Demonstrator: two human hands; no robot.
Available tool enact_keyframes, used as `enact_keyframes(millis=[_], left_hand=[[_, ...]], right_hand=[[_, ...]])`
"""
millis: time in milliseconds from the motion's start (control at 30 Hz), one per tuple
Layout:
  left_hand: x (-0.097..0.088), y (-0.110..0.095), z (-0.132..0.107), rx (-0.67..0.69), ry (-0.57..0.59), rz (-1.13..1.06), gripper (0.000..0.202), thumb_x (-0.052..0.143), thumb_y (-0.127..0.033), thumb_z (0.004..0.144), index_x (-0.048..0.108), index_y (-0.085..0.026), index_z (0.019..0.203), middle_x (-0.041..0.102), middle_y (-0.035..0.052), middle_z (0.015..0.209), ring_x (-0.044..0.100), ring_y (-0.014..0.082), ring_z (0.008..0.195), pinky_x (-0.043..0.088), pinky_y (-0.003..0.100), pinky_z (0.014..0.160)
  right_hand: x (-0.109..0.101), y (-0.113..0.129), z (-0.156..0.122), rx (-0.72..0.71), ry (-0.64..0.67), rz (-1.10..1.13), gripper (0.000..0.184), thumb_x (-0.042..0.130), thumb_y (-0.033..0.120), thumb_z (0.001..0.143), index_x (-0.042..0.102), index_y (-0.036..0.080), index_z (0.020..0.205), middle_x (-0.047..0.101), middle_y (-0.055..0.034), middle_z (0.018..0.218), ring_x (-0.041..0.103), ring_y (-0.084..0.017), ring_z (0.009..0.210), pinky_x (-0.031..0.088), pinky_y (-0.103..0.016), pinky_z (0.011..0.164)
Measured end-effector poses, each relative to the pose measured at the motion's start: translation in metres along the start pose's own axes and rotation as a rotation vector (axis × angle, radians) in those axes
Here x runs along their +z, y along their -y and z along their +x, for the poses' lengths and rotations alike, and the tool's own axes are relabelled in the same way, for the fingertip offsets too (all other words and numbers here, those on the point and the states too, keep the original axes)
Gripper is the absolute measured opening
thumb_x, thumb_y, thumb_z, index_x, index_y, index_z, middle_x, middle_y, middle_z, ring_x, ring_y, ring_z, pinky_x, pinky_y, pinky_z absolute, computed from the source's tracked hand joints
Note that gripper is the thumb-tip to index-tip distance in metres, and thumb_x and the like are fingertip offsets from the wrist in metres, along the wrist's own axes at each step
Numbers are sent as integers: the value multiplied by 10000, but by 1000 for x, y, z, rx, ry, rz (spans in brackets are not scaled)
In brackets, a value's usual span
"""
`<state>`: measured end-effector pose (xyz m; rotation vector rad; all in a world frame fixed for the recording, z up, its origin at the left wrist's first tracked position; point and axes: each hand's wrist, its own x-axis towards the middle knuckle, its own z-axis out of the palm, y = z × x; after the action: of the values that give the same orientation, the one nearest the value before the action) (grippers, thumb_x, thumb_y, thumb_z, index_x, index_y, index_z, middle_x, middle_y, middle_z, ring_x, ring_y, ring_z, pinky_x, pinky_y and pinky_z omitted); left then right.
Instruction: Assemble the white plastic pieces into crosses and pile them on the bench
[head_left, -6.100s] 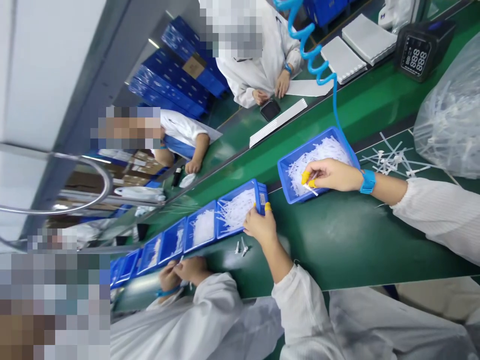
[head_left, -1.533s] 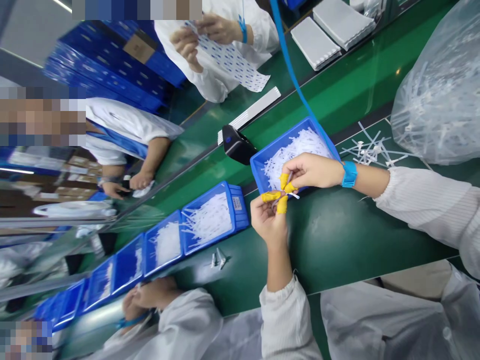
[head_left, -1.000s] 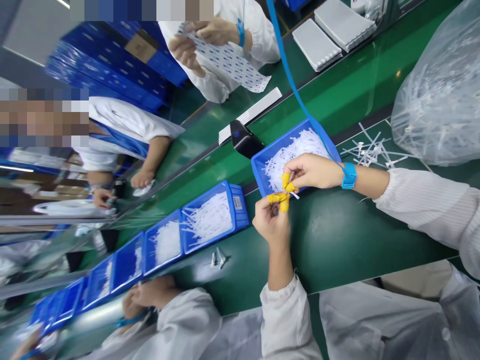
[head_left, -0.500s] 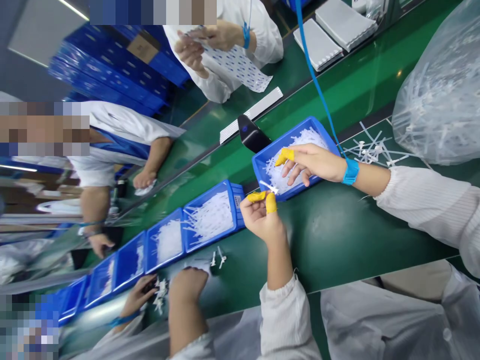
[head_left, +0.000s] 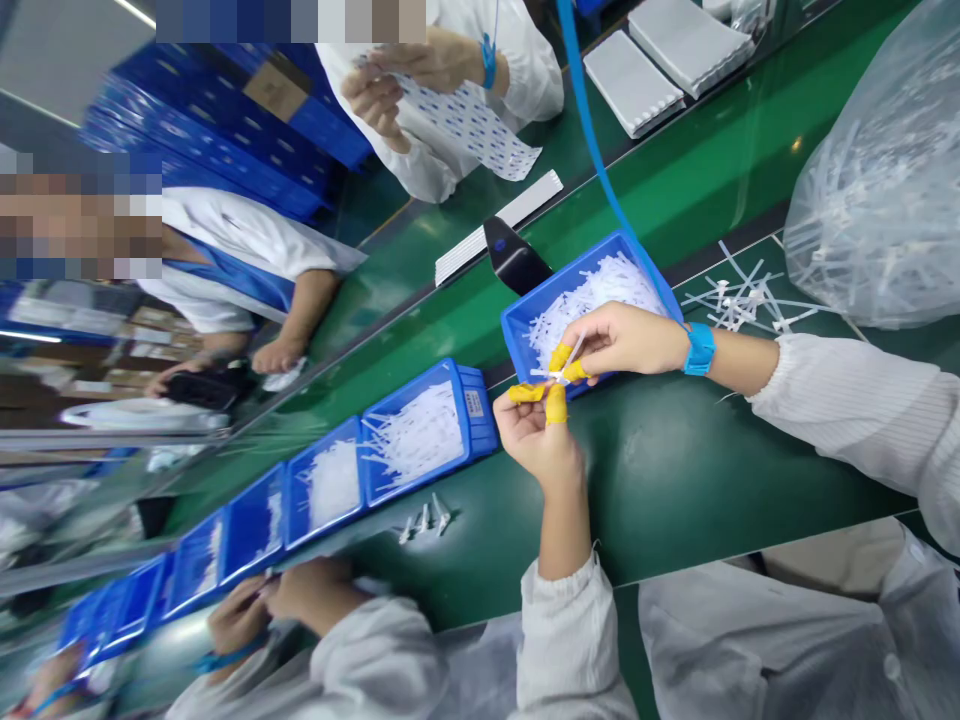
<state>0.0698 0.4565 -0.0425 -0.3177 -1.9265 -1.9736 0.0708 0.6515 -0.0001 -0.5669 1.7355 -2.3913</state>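
My right hand [head_left: 626, 340], with yellow finger cots and a blue wrist strap [head_left: 700, 349], pinches a small white plastic part [head_left: 564, 365] over the near edge of a blue bin [head_left: 517, 325] full of white parts. My left hand [head_left: 538, 435], also with yellow cots on thumb and forefinger, is raised just below and meets the right fingertips, pinching the same small part. Both hands are closed in a pinch above the green belt [head_left: 675, 470].
A row of blue bins [head_left: 420, 430] with white parts runs left along the belt. Loose small parts [head_left: 426, 520] lie near them. A clear bag of parts [head_left: 877, 190] sits at right, with loose white pieces [head_left: 742, 300] beside it. Co-workers' hands [head_left: 247, 615] work nearby; a black device [head_left: 514, 260] stands behind the bin.
Half a second ago my right hand was spread over the bin, apart from the left. It has come back and now pinches a part against the left fingertips.
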Motion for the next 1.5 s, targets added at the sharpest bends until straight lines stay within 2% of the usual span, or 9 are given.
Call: enact_keyframes(millis=[167,433,733,900,1033,1167,1267,1367,1500], left_hand=[[1,-1,-3,7,9,15,416,885,-393,835,523,-234,966,620,-25,898,682,126,792,583,269,772],[-1,-2,-5,27,16,65,432,925,-394,811,550,-223,938,680,-15,909,736,152,852,618,301,826],[1,-8,-8,112,-5,170,403,926,-441,836,610,-203,911,706,-20,880,747,148,820,625,304,814],[0,-7,-9,117,-6,188,361,920,-409,847,637,-192,900,719,-11,886,756,158,840,629,302,804],[-3,-4,-6,103,-15,203,334,920,-367,830,648,-186,902,719,-13,870,716,129,736,591,259,698],[-4,-1,0,57,-9,142,318,894,-349,844,649,-187,966,727,-12,891,654,90,620,548,229,610],[-4,0,2,49,-17,113,355,896,-362,842,650,-194,1034,729,1,935,697,111,697,566,228,628],[-4,-1,2,78,-29,134,385,906,-361,833,643,-199,1064,723,14,974,731,140,809,583,231,658],[-3,-2,0,112,-32,142,407,916,-352,816,634,-203,1068,713,11,978,738,149,862,623,266,752]], right_hand=[[1,-2,-1,15,-66,-62,95,839,174,796,804,163,883,801,-7,772,756,-133,731,628,-229,715],[1,-7,-2,23,-101,-170,123,780,126,758,803,179,867,807,1,798,772,-149,776,576,-214,665],[1,-5,-2,-59,-115,-351,67,782,179,781,813,174,840,797,7,835,731,-150,783,534,-237,698],[1,-1,-2,-93,-112,-474,54,770,135,784,813,164,798,769,10,783,690,-143,777,493,-231,700],[1,-4,-2,-60,-109,-416,129,748,108,789,837,165,863,800,-3,818,727,-148,786,514,-226,698],[-1,-8,-2,-8,-65,-288,190,728,153,829,841,158,981,799,-20,780,743,-157,736,547,-237,674],[-1,-11,-1,-25,-47,-259,199,727,199,872,834,153,1033,807,-31,807,750,-157,752,574,-248,706],[-3,-14,0,-30,-75,-267,231,735,178,872,828,168,1083,825,-31,855,778,-164,804,594,-252,739],[-4,-17,3,-74,-130,-338,210,751,116,840,830,194,1018,849,-19,963,804,-172,936,607,-253,819]])
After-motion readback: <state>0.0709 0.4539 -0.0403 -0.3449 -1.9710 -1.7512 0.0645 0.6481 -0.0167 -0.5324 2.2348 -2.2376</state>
